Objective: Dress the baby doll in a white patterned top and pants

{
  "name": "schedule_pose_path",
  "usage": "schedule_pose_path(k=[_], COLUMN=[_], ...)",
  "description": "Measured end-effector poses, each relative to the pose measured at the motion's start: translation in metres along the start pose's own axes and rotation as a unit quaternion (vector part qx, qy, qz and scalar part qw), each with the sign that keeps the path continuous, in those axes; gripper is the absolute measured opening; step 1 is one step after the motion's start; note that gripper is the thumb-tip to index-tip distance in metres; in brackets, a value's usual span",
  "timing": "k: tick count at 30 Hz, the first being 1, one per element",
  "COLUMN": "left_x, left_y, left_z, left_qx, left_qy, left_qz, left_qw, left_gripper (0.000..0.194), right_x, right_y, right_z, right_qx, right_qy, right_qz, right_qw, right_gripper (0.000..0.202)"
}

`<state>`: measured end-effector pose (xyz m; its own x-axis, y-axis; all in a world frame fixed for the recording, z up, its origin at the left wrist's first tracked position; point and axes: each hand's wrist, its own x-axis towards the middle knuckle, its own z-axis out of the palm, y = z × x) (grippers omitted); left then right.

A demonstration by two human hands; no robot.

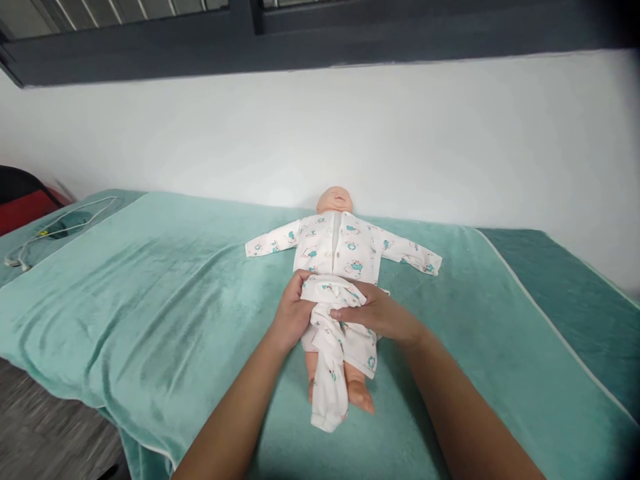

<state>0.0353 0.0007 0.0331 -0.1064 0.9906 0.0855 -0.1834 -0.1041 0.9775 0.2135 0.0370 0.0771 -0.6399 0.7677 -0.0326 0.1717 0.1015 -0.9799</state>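
Observation:
A baby doll (pixel 336 199) lies on its back, its head toward the wall and its bare feet toward me. It wears a white patterned top (pixel 353 252) with both sleeves spread sideways. Over its lower body are white patterned pants (pixel 330 390), bunched at the waist, one leg hanging down past the doll's foot. My left hand (pixel 295 310) grips the left side of the bunched waist, fingers curled behind it. On the other side my right hand (pixel 383 312) pinches the cloth, its thumb on top. The doll's thighs are covered by cloth.
A light green blanket (pixel 200 280) covers the bed, with a darker green part (pixel 565 287) at the right. Behind rises a white wall (pixel 300 133) under a dark window frame (pixel 150 57). A white cable (pixel 65 217) and a red and black object (pixel 23 200) are at the far left.

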Motion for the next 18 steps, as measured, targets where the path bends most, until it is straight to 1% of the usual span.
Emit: schedule_pose_path(k=[2,4,6,8,10,13,15,18], left_x=[0.0,0.0,0.0,-0.001,-0.003,-0.003,-0.003,-0.001], left_y=[0.0,-0.001,0.0,0.002,0.003,0.001,-0.001,-0.005], left_z=[-0.001,-0.002,-0.003,-0.003,-0.002,0.0,0.0,0.0], left_qx=[0.015,0.026,0.041,0.067,0.085,0.073,0.059,0.017], left_qy=[-0.016,-0.044,-0.081,-0.093,-0.08,-0.077,-0.073,-0.027], left_qz=[-0.002,-0.006,-0.01,-0.015,-0.019,-0.018,-0.007,0.018], left_qw=[1.0,0.999,0.996,0.993,0.993,0.994,0.996,0.999], left_gripper=[0.025,0.027,0.035,0.045,0.05,0.04,0.033,0.024], right_x=[0.001,0.003,0.005,0.006,0.006,0.007,0.007,0.007], right_y=[0.005,0.01,0.014,0.016,0.017,0.018,0.018,0.015], right_z=[0.001,0.002,0.004,0.006,0.009,0.012,0.014,0.015], right_qx=[0.018,0.025,0.019,0.021,0.036,0.057,0.051,0.016], right_qy=[0.031,0.084,0.138,0.174,0.196,0.217,0.232,0.245], right_qz=[0.011,0.017,0.013,0.005,-0.002,-0.006,0.001,0.014], right_qw=[0.999,0.996,0.99,0.985,0.98,0.974,0.971,0.969], right_gripper=[0.039,0.033,0.026,0.022,0.02,0.02,0.018,0.017])
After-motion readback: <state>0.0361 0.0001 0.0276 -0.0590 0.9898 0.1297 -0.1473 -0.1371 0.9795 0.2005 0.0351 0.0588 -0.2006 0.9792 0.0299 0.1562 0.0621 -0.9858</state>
